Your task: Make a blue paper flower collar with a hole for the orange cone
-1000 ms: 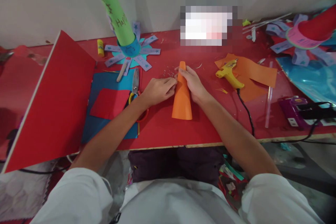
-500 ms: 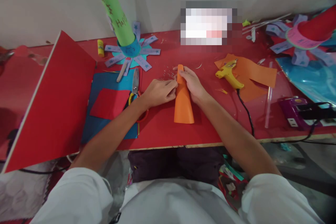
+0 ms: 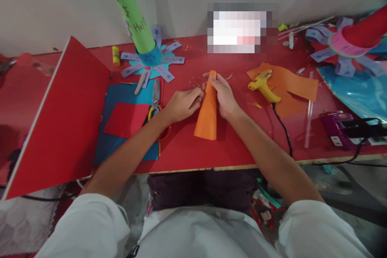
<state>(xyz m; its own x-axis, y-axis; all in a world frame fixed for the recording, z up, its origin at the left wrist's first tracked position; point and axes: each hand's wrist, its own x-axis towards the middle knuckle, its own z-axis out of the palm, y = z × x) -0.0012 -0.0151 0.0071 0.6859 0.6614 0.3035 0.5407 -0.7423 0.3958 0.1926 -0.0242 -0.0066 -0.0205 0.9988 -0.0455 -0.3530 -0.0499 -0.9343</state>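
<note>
The orange cone [image 3: 207, 109] hides part of the right hand [image 3: 226, 98]; the left hand [image 3: 186, 104] curls its fingertips out of sight at the cone's edge, so its grip cannot be told. The left forearm [image 3: 133, 145] covers part of the scissors [image 3: 156, 94]. The picture cuts off the green tube [image 3: 131, 18] above and red tube [image 3: 367, 28] rightward. Pixelation blurs 1 patch [image 3: 236, 30]. Specks [image 3: 198, 85] are too small to identify.

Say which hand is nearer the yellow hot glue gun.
Right: the right hand is left of the hot glue gun; the left hand is farther left, beyond the orange paper cone.
</note>
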